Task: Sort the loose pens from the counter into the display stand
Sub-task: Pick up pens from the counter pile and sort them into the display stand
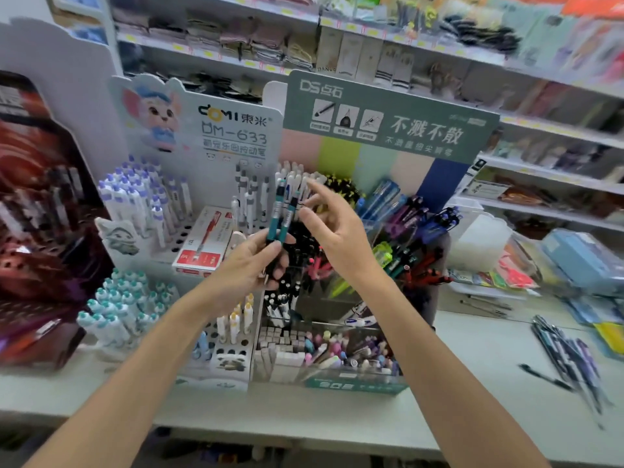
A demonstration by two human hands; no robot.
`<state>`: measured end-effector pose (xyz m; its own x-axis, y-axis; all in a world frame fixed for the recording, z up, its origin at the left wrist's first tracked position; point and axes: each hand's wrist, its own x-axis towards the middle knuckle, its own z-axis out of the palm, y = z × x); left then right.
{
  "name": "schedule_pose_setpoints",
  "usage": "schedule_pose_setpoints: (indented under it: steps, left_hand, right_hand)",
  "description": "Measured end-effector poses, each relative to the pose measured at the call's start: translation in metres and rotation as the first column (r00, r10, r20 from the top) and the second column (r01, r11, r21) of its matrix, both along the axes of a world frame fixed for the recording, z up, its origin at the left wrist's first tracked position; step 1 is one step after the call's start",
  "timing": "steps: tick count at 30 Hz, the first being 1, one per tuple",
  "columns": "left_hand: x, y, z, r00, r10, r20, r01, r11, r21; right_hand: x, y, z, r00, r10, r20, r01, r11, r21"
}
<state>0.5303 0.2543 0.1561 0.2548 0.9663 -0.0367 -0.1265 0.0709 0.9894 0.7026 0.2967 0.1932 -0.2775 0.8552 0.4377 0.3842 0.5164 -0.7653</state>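
Shop shelves (371,38) packed with blurred goods run behind the white surface (472,359), whose front edge passes under your forearms. A strip of that surface shows in front of the stands, and a wider stretch shows on your right, between the green-headed display stand (388,119) and the pile of loose pens (567,359). To the left, a white pen stand (233,130) sits right up against the green-headed one, with a red pen box (202,241) lying on it.

Your left hand (250,265) is raised in front of the stands, fingers curled round the lower barrels of two teal pens (280,214). They stand nearly upright and side by side, each with a grey band partway up and a dark top.

Your right hand (334,228) holds nothing. Its fingers are spread and mostly straight, the forefinger reaching up beside the pen tops. You cannot tell whether the thumb touches a barrel.

Count two pens in hand. The pile is dark, blurred and overlapping, too smeared to number. One lone black pen (543,378) lies just left of it.
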Motion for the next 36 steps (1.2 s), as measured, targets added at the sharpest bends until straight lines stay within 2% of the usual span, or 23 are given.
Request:
schedule_pose_setpoints:
  steps: [2,6,8,10,12,14,17,20,24,26,30,34,36]
  left_hand:
    - [0.023,0.004,0.005,0.99,-0.117,-0.077,0.12,0.992,0.026]
    - [0.07,0.013,0.015,0.927,-0.335,-0.169,0.344,0.939,0.026]
    - [0.09,0.016,0.02,0.897,-0.397,-0.193,0.407,0.913,0.012]
    - [0.104,0.022,0.021,0.914,-0.342,-0.218,0.354,0.935,0.019]
    - [0.11,0.029,0.016,0.952,-0.168,-0.254,0.193,0.978,0.078]
    - [0.11,0.034,0.009,0.969,-0.006,-0.247,0.037,0.992,0.123]
    - [0.107,0.035,0.002,0.971,0.11,-0.212,-0.079,0.985,0.151]
    - [0.102,0.032,-0.001,0.966,0.162,-0.201,-0.125,0.975,0.182]
    - [0.093,0.029,-0.002,0.959,0.199,-0.202,-0.16,0.968,0.194]
    - [0.09,0.028,-0.002,0.953,0.208,-0.219,-0.165,0.966,0.201]
    - [0.089,0.029,-0.004,0.938,0.203,-0.281,-0.14,0.964,0.227]
    - [0.085,0.029,-0.005,0.915,0.221,-0.339,-0.129,0.953,0.274]
    - [0.082,0.028,-0.006,0.905,0.228,-0.358,-0.122,0.948,0.294]
  right_hand:
    - [0.013,-0.005,0.008,0.999,0.026,-0.035,-0.029,0.997,-0.072]
    - [0.055,-0.013,0.015,0.999,-0.021,0.026,0.022,0.999,-0.039]
    - [0.079,-0.02,0.02,0.996,-0.09,-0.008,0.09,0.996,0.019]
    - [0.11,-0.018,0.022,0.963,-0.237,-0.128,0.246,0.968,0.056]
    - [0.141,-0.012,0.023,0.909,-0.371,-0.189,0.386,0.921,0.05]
    - [0.162,-0.005,0.017,0.898,-0.422,-0.123,0.432,0.899,0.069]
    - [0.166,0.001,0.004,0.895,-0.445,0.012,0.438,0.885,0.156]
    - [0.159,0.011,-0.011,0.888,-0.445,0.112,0.425,0.89,0.163]
    - [0.161,0.021,-0.03,0.87,-0.347,0.35,0.362,0.932,0.024]
    - [0.163,0.021,-0.037,0.837,-0.323,0.441,0.353,0.936,0.015]
    - [0.157,0.021,-0.038,0.826,-0.328,0.459,0.331,0.94,0.077]
    - [0.156,0.022,-0.038,0.799,-0.409,0.44,0.413,0.906,0.092]
    - [0.154,0.024,-0.035,0.812,-0.318,0.49,0.34,0.939,0.047]
